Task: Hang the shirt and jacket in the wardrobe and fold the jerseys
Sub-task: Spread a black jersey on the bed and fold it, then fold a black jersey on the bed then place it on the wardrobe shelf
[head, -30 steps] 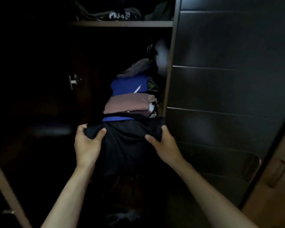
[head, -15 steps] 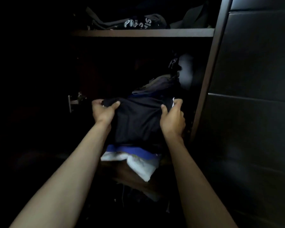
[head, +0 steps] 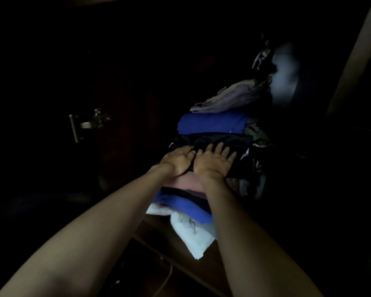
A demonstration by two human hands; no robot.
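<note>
A: Two bare hands, flat. Left hand (head: 178, 160) and right hand (head: 215, 160) lay side by side, thumbs nearly touching, palms down on the dark jersey (head: 214, 140). Neither grip was curled round anything; fingers were straight and spread, pressing the cloth.

B: Where did that jersey sit?

A: On top of the near stack, on the wooden shelf (head: 159, 230) inside the wardrobe. Fabric was smooth, slightly glossy, black or navy; light too poor to say which. It was folded into a rough rectangle.

B: Layers under it?

A: I counted three by edge: one dusty pink (head: 191, 183), soft and matte; one bright blue (head: 184, 205); one white (head: 191, 234), crumpled, a corner hanging off the shelf front. A dark band showed between pink and blue; I couldn't tell whose.

B: Further back?

A: One folded blue garment (head: 212, 124) just beyond the fingertips, and a greyish-lilac cloth (head: 227, 99) slumped on it. Far right, more fabric was too dim to count.

B: Hardware?

A: One metal hinge (head: 88, 124), shiny, on the left wall.
</note>
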